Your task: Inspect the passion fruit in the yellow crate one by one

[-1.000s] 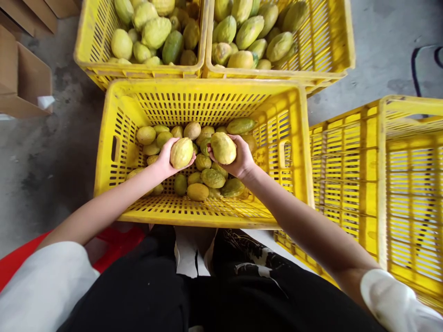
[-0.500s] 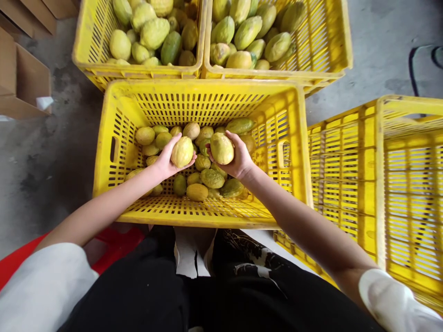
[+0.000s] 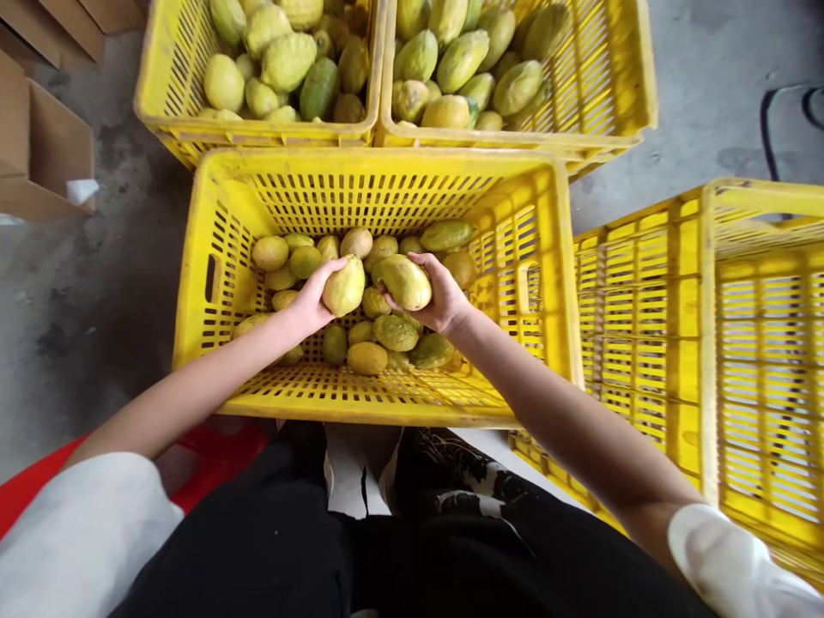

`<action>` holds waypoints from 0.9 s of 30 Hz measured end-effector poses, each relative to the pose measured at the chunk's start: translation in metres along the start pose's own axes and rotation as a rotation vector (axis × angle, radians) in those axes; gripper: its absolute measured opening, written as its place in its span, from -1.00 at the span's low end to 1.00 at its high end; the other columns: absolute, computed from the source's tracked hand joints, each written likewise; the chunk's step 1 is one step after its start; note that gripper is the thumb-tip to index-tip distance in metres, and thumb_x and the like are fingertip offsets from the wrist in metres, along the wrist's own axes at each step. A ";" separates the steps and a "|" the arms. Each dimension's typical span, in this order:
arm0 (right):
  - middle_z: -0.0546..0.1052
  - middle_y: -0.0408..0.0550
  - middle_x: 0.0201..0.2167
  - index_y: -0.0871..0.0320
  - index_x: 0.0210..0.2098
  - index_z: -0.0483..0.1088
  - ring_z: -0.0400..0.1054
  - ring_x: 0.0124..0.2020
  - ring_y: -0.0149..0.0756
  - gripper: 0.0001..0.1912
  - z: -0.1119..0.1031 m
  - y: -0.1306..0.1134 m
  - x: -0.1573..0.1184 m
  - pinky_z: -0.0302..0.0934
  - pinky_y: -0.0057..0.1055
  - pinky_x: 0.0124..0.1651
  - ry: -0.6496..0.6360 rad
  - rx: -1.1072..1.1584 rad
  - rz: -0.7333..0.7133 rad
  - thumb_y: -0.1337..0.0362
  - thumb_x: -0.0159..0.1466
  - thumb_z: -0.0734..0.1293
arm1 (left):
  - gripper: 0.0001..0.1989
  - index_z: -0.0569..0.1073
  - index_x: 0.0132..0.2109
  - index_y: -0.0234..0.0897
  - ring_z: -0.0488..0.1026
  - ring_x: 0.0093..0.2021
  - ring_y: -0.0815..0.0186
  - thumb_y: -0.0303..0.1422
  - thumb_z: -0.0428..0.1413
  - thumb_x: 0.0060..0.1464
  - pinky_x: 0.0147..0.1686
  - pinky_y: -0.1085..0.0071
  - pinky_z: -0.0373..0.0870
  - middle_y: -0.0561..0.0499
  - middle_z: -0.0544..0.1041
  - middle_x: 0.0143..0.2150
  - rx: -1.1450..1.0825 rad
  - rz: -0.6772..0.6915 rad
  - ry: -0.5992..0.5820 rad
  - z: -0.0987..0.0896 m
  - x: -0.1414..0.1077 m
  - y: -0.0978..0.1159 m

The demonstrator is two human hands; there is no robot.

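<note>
My left hand (image 3: 313, 300) is closed around a pale yellow, egg-shaped fruit (image 3: 344, 287), its thumb over the top. A longer yellow-green oval fruit (image 3: 407, 282) rests in my right hand (image 3: 445, 297), with the fingers curled under it. Both are held close together, a small gap apart, above the middle of a yellow slatted crate (image 3: 379, 410). Below them in this crate lie several more yellow and green fruits (image 3: 395, 333), some smooth and some bumpy. My hands and the held fruits hide part of the pile.
Two yellow crates (image 3: 270, 130) of similar fruit stand against the far side. At right is another yellow crate (image 3: 708, 343). Cardboard boxes (image 3: 61, 146) sit at the left on the concrete floor, and something red (image 3: 222, 455) shows beside my legs.
Both fruits have turned in my hands. The left one now stands more on end, and the right one lies more sideways. They have come slightly closer together.
</note>
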State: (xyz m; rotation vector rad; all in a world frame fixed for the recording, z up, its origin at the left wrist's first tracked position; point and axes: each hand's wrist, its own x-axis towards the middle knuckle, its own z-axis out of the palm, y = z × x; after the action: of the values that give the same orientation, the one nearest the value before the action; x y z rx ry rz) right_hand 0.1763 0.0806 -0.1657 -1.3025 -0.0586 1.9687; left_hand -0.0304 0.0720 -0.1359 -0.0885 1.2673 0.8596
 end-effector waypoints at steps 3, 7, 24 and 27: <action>0.69 -0.05 -0.27 -0.02 0.04 0.57 0.71 -0.19 -0.07 -0.70 -0.003 0.001 0.004 0.67 -0.33 -0.34 -0.010 0.003 0.023 -0.06 0.58 0.59 | -0.62 0.72 0.31 -0.09 0.83 -0.20 0.11 -0.28 0.47 0.41 -0.17 0.34 0.87 0.02 0.78 -0.17 -0.013 -0.049 -0.025 -0.001 0.003 0.001; 0.73 -0.02 -0.22 -0.08 0.02 0.56 0.76 -0.07 -0.01 -0.70 -0.003 0.003 0.006 0.75 -0.26 -0.20 0.017 -0.022 -0.010 -0.03 0.52 0.65 | -0.70 0.74 0.26 -0.14 0.85 -0.18 0.07 -0.23 0.43 0.47 -0.11 0.28 0.89 0.01 0.76 -0.22 -0.035 -0.083 -0.027 -0.003 0.005 -0.002; 0.75 -0.15 -0.20 -0.08 -0.05 0.56 0.74 -0.12 -0.16 -0.78 -0.001 -0.001 0.002 0.78 -0.31 -0.14 -0.005 0.062 -0.122 0.19 0.49 0.66 | -0.46 0.75 0.30 0.01 0.84 -0.02 0.07 -0.21 0.71 0.29 0.07 0.17 0.90 -0.07 0.85 0.07 0.020 -0.026 0.057 -0.003 0.002 -0.002; 0.72 -0.16 -0.24 -0.10 -0.07 0.55 0.76 -0.10 -0.11 -0.69 -0.007 -0.002 0.005 0.82 -0.24 -0.09 -0.063 0.030 -0.126 0.18 0.42 0.73 | -0.53 0.76 0.30 0.00 0.83 -0.03 0.12 -0.30 0.66 0.34 0.07 0.22 0.89 -0.03 0.85 0.06 0.044 0.012 0.058 -0.003 0.001 -0.004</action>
State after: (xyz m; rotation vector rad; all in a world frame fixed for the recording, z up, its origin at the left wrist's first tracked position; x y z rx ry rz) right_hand 0.1817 0.0825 -0.1718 -1.1887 -0.1375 1.8953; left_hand -0.0302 0.0681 -0.1393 -0.0712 1.3417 0.8447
